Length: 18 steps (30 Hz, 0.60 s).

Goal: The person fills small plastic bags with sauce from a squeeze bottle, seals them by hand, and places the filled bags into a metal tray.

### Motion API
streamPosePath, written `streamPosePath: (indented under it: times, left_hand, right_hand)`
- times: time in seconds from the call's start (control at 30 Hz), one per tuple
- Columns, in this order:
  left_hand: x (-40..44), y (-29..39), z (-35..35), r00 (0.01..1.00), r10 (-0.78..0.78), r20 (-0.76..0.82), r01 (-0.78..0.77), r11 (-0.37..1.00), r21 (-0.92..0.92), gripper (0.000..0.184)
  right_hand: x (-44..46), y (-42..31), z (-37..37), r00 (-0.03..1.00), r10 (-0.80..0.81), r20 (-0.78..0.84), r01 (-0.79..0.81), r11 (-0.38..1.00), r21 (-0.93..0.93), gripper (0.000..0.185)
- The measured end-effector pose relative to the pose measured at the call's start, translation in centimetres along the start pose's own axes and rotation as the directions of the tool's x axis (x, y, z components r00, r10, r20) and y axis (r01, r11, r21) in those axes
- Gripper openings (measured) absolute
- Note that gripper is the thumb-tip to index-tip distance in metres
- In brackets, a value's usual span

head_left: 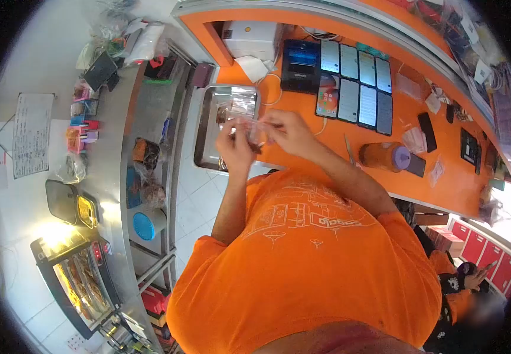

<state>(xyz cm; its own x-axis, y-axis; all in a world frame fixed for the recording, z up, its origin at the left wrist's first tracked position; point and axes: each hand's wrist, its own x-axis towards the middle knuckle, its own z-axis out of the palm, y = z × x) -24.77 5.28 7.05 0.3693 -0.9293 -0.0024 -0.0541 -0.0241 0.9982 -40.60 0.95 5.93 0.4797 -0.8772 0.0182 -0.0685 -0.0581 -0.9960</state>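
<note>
Above the right edge of a metal tray [199, 144], both hands meet at a small clear plastic bag [255, 127]. My left hand [236, 146] is closed on the bag's left side, its fingers bent. My right hand [288, 131] pinches the bag's other side near the top. Something dark shows at the bag's lower part, too small to make out. Inside the tray, beyond the hands, lie more clear packets [243, 100].
On the orange counter [326, 138] stand several phones [348, 100] in rows, a black device [300, 68] and a brown bottle with a purple lid [379, 156]. A steel shelf unit [113, 118] is at left. Another person [459, 289] is at lower right.
</note>
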Motion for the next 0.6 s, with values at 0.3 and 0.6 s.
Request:
streamPosePath:
  times: [0.3,0.6]
  left_hand:
    - [13.8,-19.6,-9.8,0.972,-0.078,-0.223,0.134,0.959,0.249,0.036]
    - [11.1,-16.4,-8.1,0.984,0.118,-0.132,-0.053,0.907,0.418,0.035]
  right_hand:
    - [19.0,11.7,9.4,0.967,-0.218,0.132,0.219,0.449,-0.866,0.019]
    - [21.2,11.8,10.3,0.983,0.165,0.085,0.018,0.371,-0.929,0.02]
